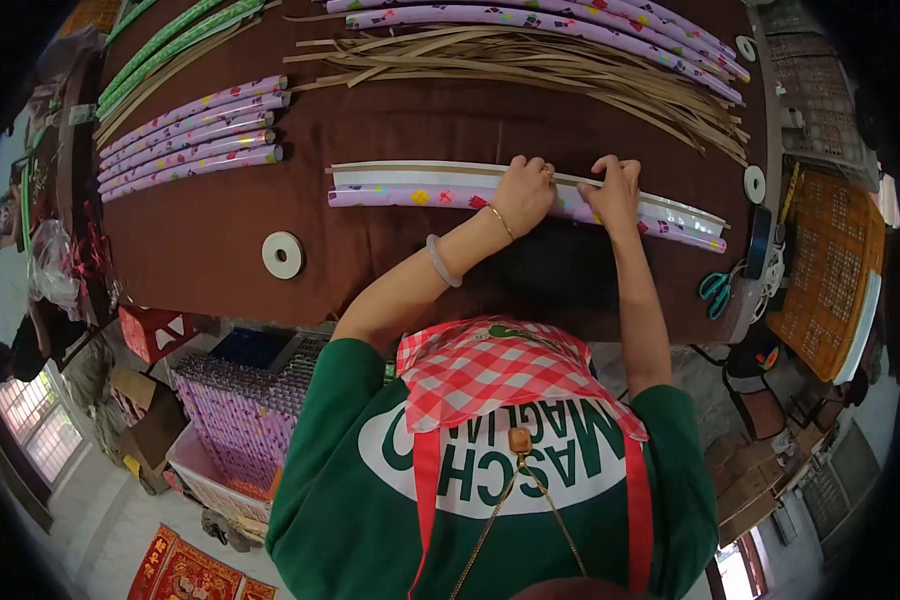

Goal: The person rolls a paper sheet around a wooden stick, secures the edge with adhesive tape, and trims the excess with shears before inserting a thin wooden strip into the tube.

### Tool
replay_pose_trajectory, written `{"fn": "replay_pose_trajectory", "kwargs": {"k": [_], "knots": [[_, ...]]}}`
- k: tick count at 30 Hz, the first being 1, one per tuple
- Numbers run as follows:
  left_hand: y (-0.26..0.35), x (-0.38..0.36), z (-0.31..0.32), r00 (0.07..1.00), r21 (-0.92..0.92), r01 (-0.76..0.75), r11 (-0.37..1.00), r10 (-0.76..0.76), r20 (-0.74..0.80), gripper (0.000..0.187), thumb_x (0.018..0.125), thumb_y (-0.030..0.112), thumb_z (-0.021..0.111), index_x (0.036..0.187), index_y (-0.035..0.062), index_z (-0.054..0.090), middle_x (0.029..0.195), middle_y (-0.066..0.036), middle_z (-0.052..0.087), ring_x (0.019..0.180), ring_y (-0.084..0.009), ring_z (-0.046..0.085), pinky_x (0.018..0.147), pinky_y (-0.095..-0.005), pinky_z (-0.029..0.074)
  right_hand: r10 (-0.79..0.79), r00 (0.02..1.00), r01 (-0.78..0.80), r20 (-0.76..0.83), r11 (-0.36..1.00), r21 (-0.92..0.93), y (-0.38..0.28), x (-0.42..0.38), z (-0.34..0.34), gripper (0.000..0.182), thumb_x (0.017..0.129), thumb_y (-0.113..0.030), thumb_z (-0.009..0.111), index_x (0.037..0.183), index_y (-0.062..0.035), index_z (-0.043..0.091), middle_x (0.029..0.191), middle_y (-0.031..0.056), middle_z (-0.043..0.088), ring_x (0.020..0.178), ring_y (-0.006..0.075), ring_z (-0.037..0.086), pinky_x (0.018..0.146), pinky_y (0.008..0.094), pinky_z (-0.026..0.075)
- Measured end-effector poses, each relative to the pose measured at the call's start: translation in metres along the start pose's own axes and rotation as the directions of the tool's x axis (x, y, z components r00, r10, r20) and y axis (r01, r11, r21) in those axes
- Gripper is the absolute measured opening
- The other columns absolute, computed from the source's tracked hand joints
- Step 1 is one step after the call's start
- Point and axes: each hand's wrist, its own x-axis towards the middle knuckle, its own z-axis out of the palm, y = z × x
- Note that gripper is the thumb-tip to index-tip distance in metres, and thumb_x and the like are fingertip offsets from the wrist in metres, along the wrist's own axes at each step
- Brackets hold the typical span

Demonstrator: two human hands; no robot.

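Observation:
A purple patterned roll (400, 196), with a white and brown strip (410, 174) along its far edge, lies across the brown table in front of me. My left hand (526, 192), with a bangle and bracelet on its wrist, is closed over the middle of the roll, fingers curled at the strip. Just to its right, my right hand (615, 192) has its thumb and fingers bent round the roll's far edge. What lies under my fingertips is partly hidden.
Finished purple rolls (195, 135) lie at the left, green rolls (175, 50) behind them. Brown strips (530, 65) and long purple rolls (560, 30) lie at the back. A white tape reel (282, 256) is left of my arm; scissors (715, 286) lie at the right edge.

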Motion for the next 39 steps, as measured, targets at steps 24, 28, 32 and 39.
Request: {"fn": "replay_pose_trajectory", "kwargs": {"k": [24,28,32,39], "knots": [[-0.04,-0.034,-0.009,0.997,-0.018,-0.014,1.0,0.016,0.082,0.022,0.08,0.019,0.05,0.096,0.0147,0.064,0.094,-0.003,0.059,0.092,-0.0164,0.051,0.072,-0.03,0.038,-0.178,0.982,0.181,-0.063,0.983,0.032,-0.041,-0.007,0.025,0.033,0.063,-0.016,0.075,0.085,-0.009,0.051,0.093,0.0127,0.042,0.091,0.0316,0.047,0.078,0.0406,0.04],[-0.04,-0.034,-0.01,0.996,0.035,-0.009,0.999,0.006,0.088,0.025,0.079,0.019,0.051,0.101,0.0175,0.063,0.094,-0.003,0.057,0.09,-0.0169,0.05,0.071,-0.0298,0.038,-0.117,0.993,0.117,0.009,0.993,0.019,-0.03,-0.001,0.026,0.036,0.063,-0.018,0.076,0.086,-0.0099,0.05,0.095,0.0125,0.041,0.092,0.0318,0.046,0.079,0.0407,0.039],[-0.04,-0.034,-0.008,0.995,0.046,-0.011,0.999,0.007,0.098,0.03,0.077,0.018,0.052,0.105,0.0211,0.062,0.097,-0.005,0.056,0.09,-0.0181,0.049,0.071,-0.0301,0.038,-0.051,0.998,0.051,0.028,0.999,0.006,-0.018,0.001,0.013,0.036,0.063,-0.018,0.076,0.088,-0.0105,0.05,0.096,0.0117,0.041,0.093,0.0317,0.046,0.081,0.0406,0.039],[-0.057,-0.051,-0.009,0.999,0.027,0.019,0.999,-0.019,-0.034,0.018,0.079,0.021,0.051,0.089,0.0168,0.065,0.089,-0.003,0.057,0.09,-0.0177,0.051,0.07,-0.0308,0.038,-0.022,0.998,0.022,0.058,1.0,0.01,-0.013,-0.001,0.012,0.036,0.065,-0.017,0.074,0.091,-0.0112,0.051,0.099,0.0118,0.041,0.096,0.0306,0.045,0.086,0.0407,0.036]]}}
